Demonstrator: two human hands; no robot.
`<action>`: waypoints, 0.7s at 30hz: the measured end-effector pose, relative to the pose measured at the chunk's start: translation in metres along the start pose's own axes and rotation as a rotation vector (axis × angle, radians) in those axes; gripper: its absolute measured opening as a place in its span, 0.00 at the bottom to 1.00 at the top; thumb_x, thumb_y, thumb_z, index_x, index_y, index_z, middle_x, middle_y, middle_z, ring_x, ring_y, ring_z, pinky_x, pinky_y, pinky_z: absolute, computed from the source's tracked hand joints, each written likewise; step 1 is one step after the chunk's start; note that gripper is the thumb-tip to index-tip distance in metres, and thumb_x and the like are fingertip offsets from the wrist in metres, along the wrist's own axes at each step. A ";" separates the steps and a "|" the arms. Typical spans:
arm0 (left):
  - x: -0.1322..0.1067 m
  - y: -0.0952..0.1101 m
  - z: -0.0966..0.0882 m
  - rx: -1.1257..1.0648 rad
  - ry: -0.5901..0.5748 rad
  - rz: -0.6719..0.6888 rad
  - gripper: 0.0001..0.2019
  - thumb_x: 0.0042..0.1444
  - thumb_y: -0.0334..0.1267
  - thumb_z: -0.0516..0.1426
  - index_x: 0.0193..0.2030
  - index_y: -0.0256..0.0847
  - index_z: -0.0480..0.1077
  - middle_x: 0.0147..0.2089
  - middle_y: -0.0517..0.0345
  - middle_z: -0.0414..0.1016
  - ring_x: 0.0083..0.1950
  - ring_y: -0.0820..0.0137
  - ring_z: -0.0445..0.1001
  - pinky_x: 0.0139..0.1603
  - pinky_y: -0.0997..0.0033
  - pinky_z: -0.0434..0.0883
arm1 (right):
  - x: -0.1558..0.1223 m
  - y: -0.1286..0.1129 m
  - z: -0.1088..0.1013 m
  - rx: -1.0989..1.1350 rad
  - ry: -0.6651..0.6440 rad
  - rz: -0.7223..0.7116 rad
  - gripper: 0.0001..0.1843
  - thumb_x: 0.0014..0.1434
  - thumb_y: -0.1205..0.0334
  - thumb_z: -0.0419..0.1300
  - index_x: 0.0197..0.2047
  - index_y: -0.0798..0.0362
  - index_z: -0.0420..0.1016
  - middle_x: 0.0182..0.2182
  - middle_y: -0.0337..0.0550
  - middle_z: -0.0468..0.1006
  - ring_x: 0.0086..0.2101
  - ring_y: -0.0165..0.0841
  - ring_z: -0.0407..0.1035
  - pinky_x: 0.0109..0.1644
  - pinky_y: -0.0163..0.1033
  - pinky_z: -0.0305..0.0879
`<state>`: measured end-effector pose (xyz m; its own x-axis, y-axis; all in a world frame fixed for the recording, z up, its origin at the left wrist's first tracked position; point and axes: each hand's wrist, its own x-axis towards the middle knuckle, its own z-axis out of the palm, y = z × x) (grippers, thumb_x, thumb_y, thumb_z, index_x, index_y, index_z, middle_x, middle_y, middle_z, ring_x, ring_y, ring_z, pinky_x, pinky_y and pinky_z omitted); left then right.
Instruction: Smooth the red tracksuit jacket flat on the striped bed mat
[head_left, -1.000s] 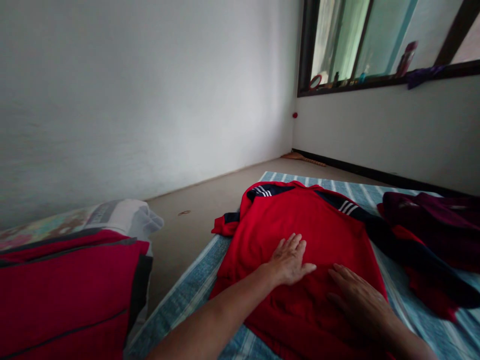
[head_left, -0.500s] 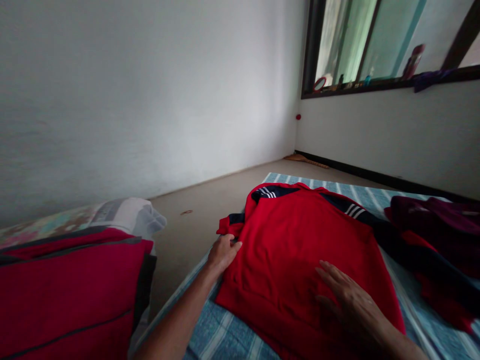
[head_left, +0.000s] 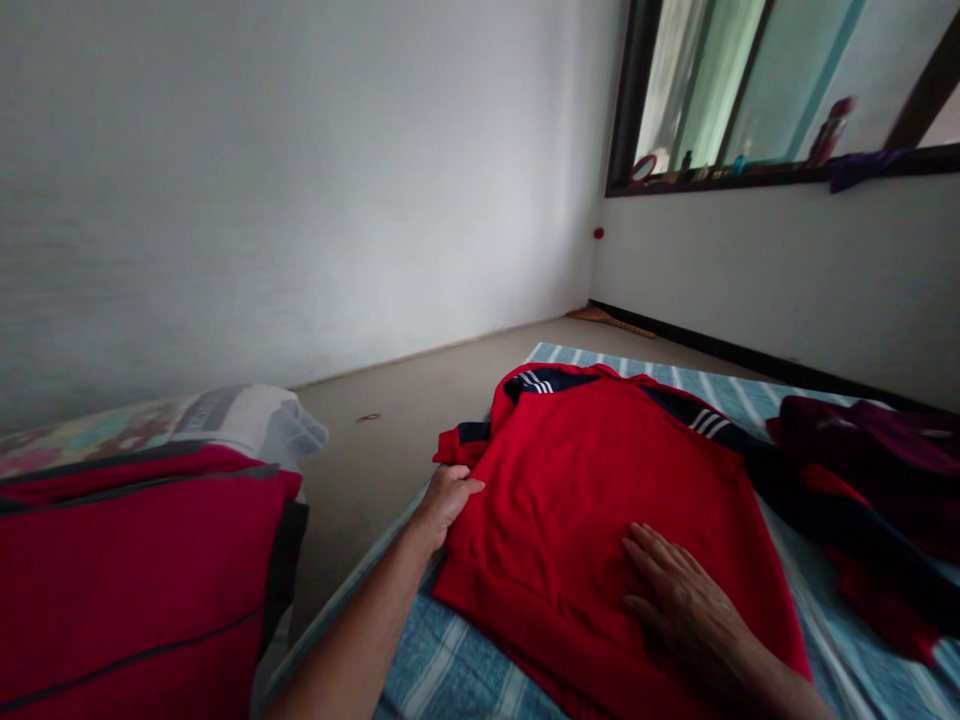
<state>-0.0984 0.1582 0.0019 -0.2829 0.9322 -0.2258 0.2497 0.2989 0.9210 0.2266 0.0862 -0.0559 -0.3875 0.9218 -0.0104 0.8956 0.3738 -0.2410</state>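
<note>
A red sweatshirt with navy shoulder panels and white stripes lies spread out on a blue striped sheet. My left hand grips its left edge between thumb and fingers, just below the folded-in left sleeve. On the lower right part of the sweatshirt, my right hand rests palm down with its fingers stretched out. The navy right sleeve trails off toward the right, beside a dark purple garment.
Folded magenta fabric with grey trim is stacked at the left, by a patterned cloth. A small loop lies on the floor behind. A window ledge at the upper right holds a bottle and a round mirror.
My right hand has come down slightly to the left and lies flatter on the sweatshirt. My left hand keeps its hold at the edge. The view has shifted a little.
</note>
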 end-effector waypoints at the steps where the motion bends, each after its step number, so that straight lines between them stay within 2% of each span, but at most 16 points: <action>1: 0.000 0.001 0.000 -0.032 -0.019 0.000 0.05 0.39 0.37 0.58 0.23 0.40 0.67 0.23 0.63 0.75 0.27 0.67 0.74 0.28 0.72 0.68 | 0.000 0.000 0.000 -0.003 0.001 -0.003 0.32 0.62 0.48 0.53 0.65 0.55 0.59 0.65 0.50 0.52 0.64 0.42 0.47 0.66 0.51 0.48; 5: -0.001 0.002 -0.001 -0.117 -0.098 -0.015 0.07 0.37 0.37 0.59 0.27 0.40 0.69 0.26 0.60 0.77 0.30 0.65 0.76 0.33 0.68 0.71 | 0.001 0.000 0.000 0.007 -0.014 -0.002 0.33 0.62 0.47 0.52 0.65 0.55 0.58 0.65 0.50 0.52 0.64 0.42 0.47 0.66 0.51 0.47; 9: -0.003 0.002 -0.004 -0.131 -0.146 -0.014 0.10 0.36 0.37 0.61 0.28 0.39 0.70 0.25 0.59 0.77 0.31 0.63 0.76 0.37 0.65 0.72 | 0.000 -0.004 -0.006 0.044 -0.006 0.014 0.32 0.62 0.49 0.53 0.65 0.55 0.59 0.65 0.50 0.51 0.64 0.43 0.46 0.66 0.52 0.46; 14: 0.001 0.000 -0.007 -0.129 -0.123 -0.001 0.12 0.36 0.40 0.62 0.30 0.39 0.71 0.26 0.59 0.78 0.32 0.63 0.77 0.39 0.66 0.72 | 0.002 -0.012 -0.020 0.097 -0.040 0.036 0.33 0.62 0.50 0.54 0.66 0.54 0.57 0.66 0.48 0.49 0.65 0.41 0.43 0.67 0.50 0.43; 21: 0.005 0.000 -0.011 -0.136 -0.041 -0.033 0.19 0.36 0.49 0.66 0.31 0.37 0.74 0.28 0.54 0.79 0.31 0.61 0.78 0.33 0.68 0.72 | 0.004 -0.015 -0.033 0.149 -0.113 0.045 0.35 0.62 0.47 0.52 0.67 0.54 0.54 0.67 0.48 0.45 0.66 0.41 0.40 0.68 0.50 0.40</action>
<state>-0.1097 0.1606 0.0043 -0.2501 0.9306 -0.2674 0.1120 0.3021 0.9467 0.2191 0.0879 -0.0208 -0.3771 0.9168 -0.1317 0.8739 0.3050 -0.3786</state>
